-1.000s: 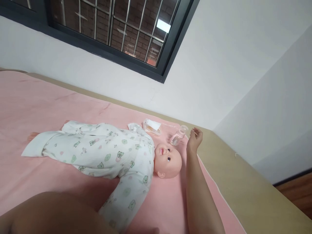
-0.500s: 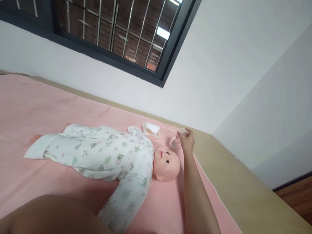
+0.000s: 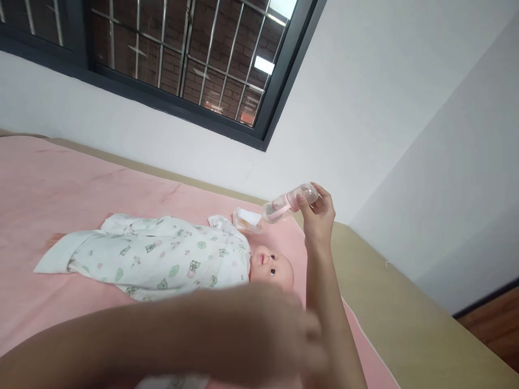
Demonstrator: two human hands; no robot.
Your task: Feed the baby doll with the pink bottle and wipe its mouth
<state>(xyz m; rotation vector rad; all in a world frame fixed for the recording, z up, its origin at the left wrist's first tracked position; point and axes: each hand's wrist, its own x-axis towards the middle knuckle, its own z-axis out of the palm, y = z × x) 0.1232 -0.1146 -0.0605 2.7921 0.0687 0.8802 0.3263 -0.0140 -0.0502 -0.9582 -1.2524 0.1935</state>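
Observation:
My right hand (image 3: 323, 215) is closed around the capped end of a clear baby bottle (image 3: 277, 208) with pink parts. The bottle is tilted and raised above the far edge of the pink sheet. Low in the foreground, my left hand (image 3: 279, 332) is smeared by motion, so its fingers cannot be made out. That hand and forearm cover part of a baby doll (image 3: 162, 256) lying on its back in white patterned clothes. The doll's face points up, its head towards my right arm.
A small clear packet with a white label (image 3: 248, 217) lies by the doll's far sleeve. The pink sheet (image 3: 60, 178) covers a wooden surface (image 3: 377, 308), which meets white walls. A dark-framed window (image 3: 265, 124) with metal bars is above.
My right hand has lifted the baby bottle off the sheet, and it now shows tilted in the air. My left hand has swept in from the lower left, across the doll.

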